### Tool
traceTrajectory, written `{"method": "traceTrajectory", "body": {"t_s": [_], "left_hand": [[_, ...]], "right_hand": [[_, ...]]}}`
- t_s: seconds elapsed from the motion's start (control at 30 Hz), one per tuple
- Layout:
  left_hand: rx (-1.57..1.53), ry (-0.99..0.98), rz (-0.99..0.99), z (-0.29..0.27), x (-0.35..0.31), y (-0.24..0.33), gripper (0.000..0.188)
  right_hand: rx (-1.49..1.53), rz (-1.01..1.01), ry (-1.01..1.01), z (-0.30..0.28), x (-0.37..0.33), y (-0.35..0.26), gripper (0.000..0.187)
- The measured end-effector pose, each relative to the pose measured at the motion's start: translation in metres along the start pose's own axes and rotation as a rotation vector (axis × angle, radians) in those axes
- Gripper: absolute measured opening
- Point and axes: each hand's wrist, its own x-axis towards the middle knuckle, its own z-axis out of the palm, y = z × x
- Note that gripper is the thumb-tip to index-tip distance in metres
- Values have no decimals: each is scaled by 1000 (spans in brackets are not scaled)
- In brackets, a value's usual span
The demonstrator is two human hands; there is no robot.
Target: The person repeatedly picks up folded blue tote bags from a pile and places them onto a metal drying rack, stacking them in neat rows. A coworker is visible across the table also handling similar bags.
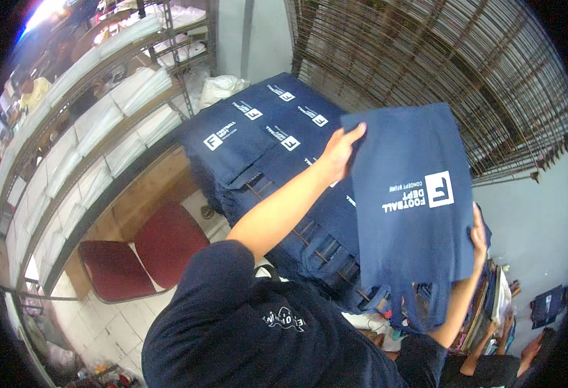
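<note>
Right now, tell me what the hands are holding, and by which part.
A navy bag: the left hand grips it near its far left corner; the right hand is at its right edge, grip partly hidden.

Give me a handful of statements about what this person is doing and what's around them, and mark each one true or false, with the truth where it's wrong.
1. The left hand and right hand are at opposite side edges of one blue bag. True.
2. That bag is blank. False: a white print shows on it.
3. A dark red chair is to the left of the spread of other blue bags. True.
4. Both hands are gloved. False: they are bare.
5. A whitish sack is near the far end of the spread. True.
6. Nobody else is in view. False: another person shows at the lower right.
</note>
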Motion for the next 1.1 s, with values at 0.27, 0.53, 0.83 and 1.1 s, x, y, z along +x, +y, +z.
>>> {"method": "traceTrajectory", "body": {"t_s": [0.27, 0.53, 0.83, 1.1], "left_hand": [[379, 2, 335, -10, 49, 97, 24], [351, 721, 456, -204, 2, 145, 32], [1138, 905, 102, -369, -108, 81, 42], [1223, 990, 150, -410, -117, 60, 65]], "right_hand": [[934, 547, -135, 158, -62, 164, 86], [377, 670, 185, 172, -4, 170, 45], [-149, 749, 176, 217, 41, 245, 35], [-175, 716, 312, 228, 47, 256, 36]]}}
